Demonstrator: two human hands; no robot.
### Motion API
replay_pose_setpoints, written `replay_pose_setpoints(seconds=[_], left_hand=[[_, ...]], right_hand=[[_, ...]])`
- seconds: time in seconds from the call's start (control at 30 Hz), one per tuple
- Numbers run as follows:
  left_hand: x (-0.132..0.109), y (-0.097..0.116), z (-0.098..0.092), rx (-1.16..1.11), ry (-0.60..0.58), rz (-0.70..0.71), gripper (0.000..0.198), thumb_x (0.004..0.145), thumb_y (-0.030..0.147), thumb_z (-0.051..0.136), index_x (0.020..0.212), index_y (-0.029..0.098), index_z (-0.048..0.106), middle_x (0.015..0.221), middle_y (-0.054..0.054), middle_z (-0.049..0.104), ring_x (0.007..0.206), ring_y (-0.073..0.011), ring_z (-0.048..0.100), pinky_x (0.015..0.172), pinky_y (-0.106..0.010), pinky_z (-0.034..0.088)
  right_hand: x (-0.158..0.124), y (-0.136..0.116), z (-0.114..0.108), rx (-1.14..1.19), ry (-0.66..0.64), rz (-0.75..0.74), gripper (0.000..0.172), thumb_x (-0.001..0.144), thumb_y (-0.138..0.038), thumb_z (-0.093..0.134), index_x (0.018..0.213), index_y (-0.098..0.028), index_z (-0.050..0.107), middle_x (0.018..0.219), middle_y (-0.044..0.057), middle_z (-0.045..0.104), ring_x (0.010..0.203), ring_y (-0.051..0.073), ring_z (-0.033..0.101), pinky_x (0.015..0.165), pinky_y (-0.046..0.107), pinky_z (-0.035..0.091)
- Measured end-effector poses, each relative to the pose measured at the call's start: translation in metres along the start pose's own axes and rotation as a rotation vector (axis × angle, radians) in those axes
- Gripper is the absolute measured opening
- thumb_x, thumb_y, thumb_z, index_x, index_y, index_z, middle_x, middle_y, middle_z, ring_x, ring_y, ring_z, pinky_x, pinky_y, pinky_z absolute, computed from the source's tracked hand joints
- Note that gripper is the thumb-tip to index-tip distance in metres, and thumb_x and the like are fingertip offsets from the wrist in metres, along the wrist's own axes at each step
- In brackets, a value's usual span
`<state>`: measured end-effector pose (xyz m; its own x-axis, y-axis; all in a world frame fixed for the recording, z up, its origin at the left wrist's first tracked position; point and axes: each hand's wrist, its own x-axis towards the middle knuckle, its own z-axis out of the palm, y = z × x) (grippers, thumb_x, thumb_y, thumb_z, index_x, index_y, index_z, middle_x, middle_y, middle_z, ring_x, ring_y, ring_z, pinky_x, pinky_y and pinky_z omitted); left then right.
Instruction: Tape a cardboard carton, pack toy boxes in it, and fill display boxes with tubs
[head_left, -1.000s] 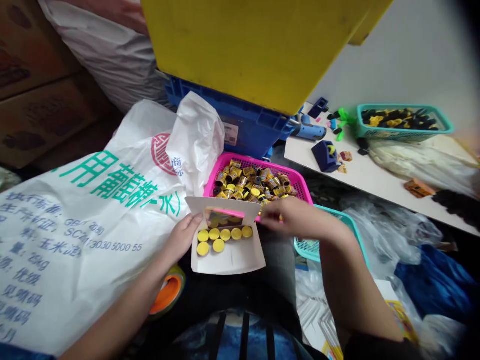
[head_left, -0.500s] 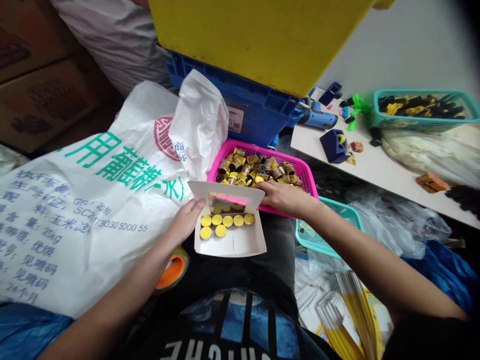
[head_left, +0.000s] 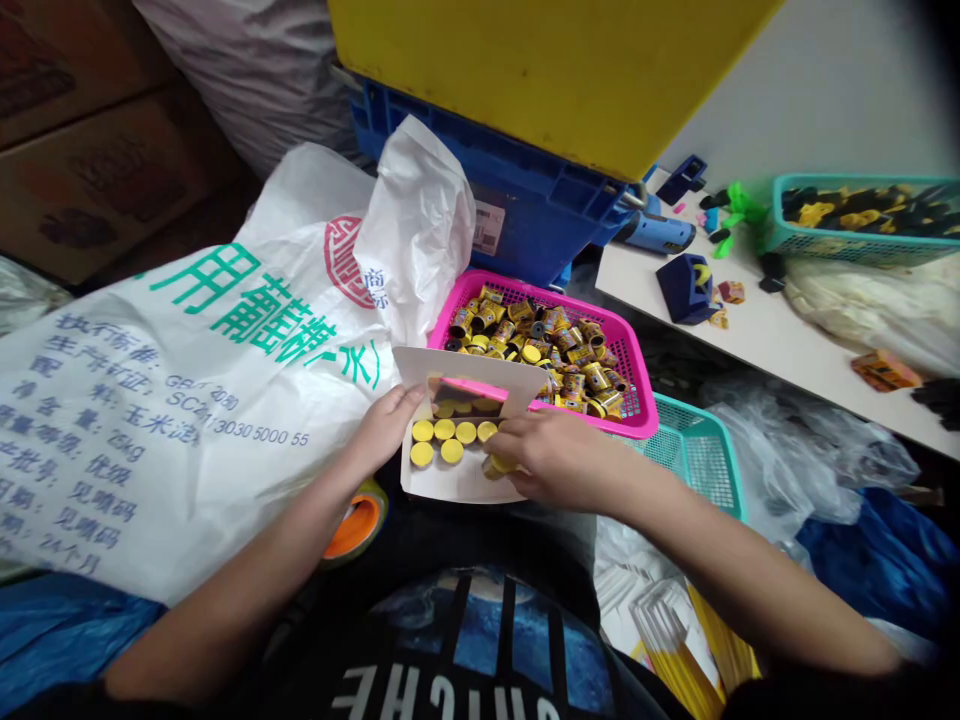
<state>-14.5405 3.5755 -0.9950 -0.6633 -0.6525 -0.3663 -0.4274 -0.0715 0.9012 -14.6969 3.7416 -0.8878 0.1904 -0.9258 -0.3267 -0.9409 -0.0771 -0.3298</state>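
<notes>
My left hand (head_left: 390,425) grips the left side of an open white box (head_left: 457,486) with a cut-out window in its raised flap. Several small cylinders with yellow tops (head_left: 451,451) stand upright inside, a row along the back and others in front. My right hand (head_left: 551,455) is over the right part of the box, its fingers closed on a yellow-topped cylinder (head_left: 497,466). Behind the box, a pink basket (head_left: 643,395) holds many small yellow printed cylinders (head_left: 570,335), some with dark open ends.
A white printed sack (head_left: 187,430) lies on the left. Blue (head_left: 517,220) and yellow (head_left: 555,70) crates stand behind. On the right are a teal basket (head_left: 731,460), folded cartons (head_left: 675,640) and a white table (head_left: 795,350). Orange-cored tape (head_left: 354,527) lies near my left forearm.
My right hand has moved from the pink basket down to the box's right side, now with a yellow-topped cylinder in its fingers. The view has shifted slightly.
</notes>
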Motion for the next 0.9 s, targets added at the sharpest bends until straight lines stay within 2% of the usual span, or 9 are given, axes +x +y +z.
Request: replay_pose_setpoints(seconds=[0.13,0.33,0.47,0.57,0.63,0.67,0.73,0.83,0.9], left_hand=[[-0.001,0.000,-0.001,-0.011,-0.028,0.022,0.047,0.084,0.055,0.046,0.103,0.015,0.063,0.104,-0.007,0.069,0.100,-0.0232,0.062,0.089,-0.032,0.047],[0.001,0.001,-0.002,0.052,-0.023,0.030,0.045,0.086,0.051,0.043,0.106,0.016,0.063,0.110,-0.007,0.067,0.106,-0.0241,0.059,0.094,-0.033,0.043],[0.001,0.001,-0.003,0.084,-0.003,0.012,0.046,0.085,0.053,0.043,0.103,0.016,0.064,0.106,-0.008,0.068,0.103,-0.0253,0.060,0.093,-0.035,0.044],[0.001,0.000,-0.003,0.054,0.009,0.004,0.048,0.083,0.056,0.045,0.102,0.016,0.064,0.105,-0.009,0.068,0.101,-0.0258,0.060,0.091,-0.035,0.046],[0.001,-0.001,-0.002,0.015,0.003,-0.001,0.050,0.082,0.058,0.048,0.102,0.016,0.064,0.104,-0.009,0.068,0.098,-0.0257,0.062,0.088,-0.035,0.047],[0.001,0.000,-0.002,0.003,0.000,-0.006,0.050,0.081,0.059,0.049,0.102,0.016,0.065,0.103,-0.010,0.069,0.097,-0.0256,0.062,0.087,-0.035,0.048],[0.002,0.000,-0.001,-0.002,0.000,-0.020,0.053,0.079,0.061,0.050,0.101,0.015,0.064,0.102,-0.010,0.069,0.096,-0.0257,0.062,0.086,-0.035,0.048],[0.001,0.001,0.000,0.020,0.003,-0.044,0.057,0.078,0.065,0.049,0.100,0.015,0.063,0.101,-0.009,0.069,0.096,-0.0260,0.062,0.085,-0.035,0.048],[0.001,0.001,0.000,0.029,0.007,-0.056,0.056,0.079,0.064,0.049,0.099,0.015,0.063,0.100,-0.009,0.069,0.095,-0.0259,0.063,0.085,-0.035,0.048]], right_hand=[[0.051,0.004,0.041,-0.252,-0.063,-0.151,0.022,0.088,-0.011,0.044,0.090,-0.014,0.066,0.092,0.009,0.064,0.092,0.026,0.055,0.079,0.040,0.045],[0.067,0.013,0.065,-0.020,0.095,-0.131,0.022,0.089,-0.012,0.044,0.090,-0.021,0.064,0.091,0.006,0.064,0.093,0.022,0.056,0.084,0.037,0.045],[0.060,0.003,0.055,0.036,0.092,-0.075,0.018,0.086,-0.013,0.049,0.095,-0.019,0.063,0.097,0.008,0.064,0.097,0.024,0.055,0.091,0.040,0.043],[0.035,0.004,0.022,0.174,0.015,-0.099,0.016,0.081,-0.021,0.062,0.097,-0.018,0.063,0.103,0.007,0.063,0.098,0.022,0.056,0.086,0.034,0.045],[0.012,0.017,-0.004,0.313,-0.079,-0.046,0.009,0.084,-0.026,0.058,0.086,-0.018,0.062,0.089,0.002,0.064,0.080,0.015,0.057,0.071,0.026,0.045],[0.002,0.029,-0.012,0.336,-0.090,0.043,0.016,0.088,-0.027,0.053,0.080,-0.017,0.062,0.079,0.001,0.062,0.068,0.012,0.055,0.064,0.024,0.043],[-0.010,0.058,-0.017,0.265,0.014,0.269,0.024,0.090,-0.028,0.047,0.076,-0.016,0.062,0.069,0.001,0.059,0.060,0.011,0.051,0.060,0.024,0.040],[-0.002,0.101,0.006,0.169,0.234,0.306,0.026,0.086,-0.028,0.054,0.107,-0.015,0.063,0.100,0.009,0.062,0.093,0.020,0.055,0.082,0.032,0.045],[0.011,0.116,0.025,0.184,0.220,0.187,0.040,0.087,-0.025,0.052,0.126,-0.017,0.055,0.115,0.012,0.057,0.108,0.022,0.051,0.093,0.036,0.042]])
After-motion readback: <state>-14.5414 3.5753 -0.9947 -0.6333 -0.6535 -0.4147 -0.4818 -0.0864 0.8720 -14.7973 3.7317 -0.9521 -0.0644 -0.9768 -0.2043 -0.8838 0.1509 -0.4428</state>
